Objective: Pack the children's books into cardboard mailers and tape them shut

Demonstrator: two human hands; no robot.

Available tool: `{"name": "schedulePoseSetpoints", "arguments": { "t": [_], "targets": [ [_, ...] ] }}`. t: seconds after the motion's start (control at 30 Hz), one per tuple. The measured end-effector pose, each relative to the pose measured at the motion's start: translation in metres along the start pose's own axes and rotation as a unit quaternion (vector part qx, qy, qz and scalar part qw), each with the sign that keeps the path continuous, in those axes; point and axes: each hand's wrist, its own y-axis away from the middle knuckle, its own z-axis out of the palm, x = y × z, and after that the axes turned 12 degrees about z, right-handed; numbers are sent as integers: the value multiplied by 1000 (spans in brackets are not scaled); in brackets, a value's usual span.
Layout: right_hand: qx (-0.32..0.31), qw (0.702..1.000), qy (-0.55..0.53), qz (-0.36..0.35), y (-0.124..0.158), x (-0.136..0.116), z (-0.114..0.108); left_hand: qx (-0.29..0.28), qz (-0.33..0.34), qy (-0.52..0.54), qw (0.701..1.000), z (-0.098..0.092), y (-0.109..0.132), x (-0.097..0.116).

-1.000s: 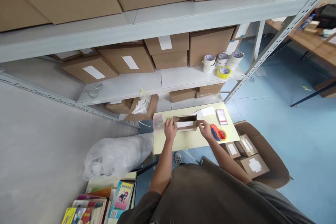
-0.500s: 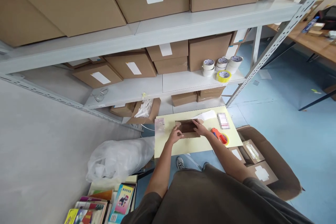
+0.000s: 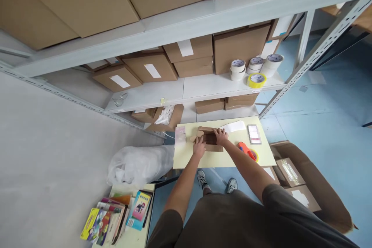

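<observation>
A small open cardboard box (image 3: 214, 148) lies on the pale yellow tabletop (image 3: 192, 161), its dark inside facing up and its flaps folded outward. My left hand (image 3: 199, 147) grips the box's left end, fingers bent over the edge toward the inside. At the opposite end, my right hand (image 3: 221, 136) holds the right wall with its fingers over the rim. To the right lies an orange tape dispenser (image 3: 246, 149) beside a yellow-edged tape roll (image 3: 254, 155). White paper sheets (image 3: 235, 126) lie just behind my right hand.
A metal shelf (image 3: 162, 92) with cartons and several tape rolls (image 3: 256, 80) rises behind the table. Right of the table stands a large open carton (image 3: 325, 190) holding smaller boxes. On the left are a plastic-wrapped bundle (image 3: 139, 164) and stacked books (image 3: 116, 213).
My left hand has gone from a pinch at the box's left edge to fingers laid over it. The right hand has settled lower on the right wall. The view has shifted.
</observation>
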Motion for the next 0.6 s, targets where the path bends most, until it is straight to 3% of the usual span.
{"name": "schedulePoseSetpoints", "arguments": {
  "t": [0.2, 0.33, 0.5, 0.6],
  "targets": [
    [25, 999, -18, -12, -6, 4, 15, 8, 10, -7, 1000, -16, -8, -17],
    [42, 996, -68, -26, -13, 6, 21, 53, 7, 13, 999, -11, -9, -26],
    [49, 994, -100, 6, -21, 3, 24, 91, -81, 85, 989, -3, -13, -43],
    [53, 993, -106, 10, -22, 4, 21, 91, -39, 126, 987, 5, -15, -51]
  ]
}}
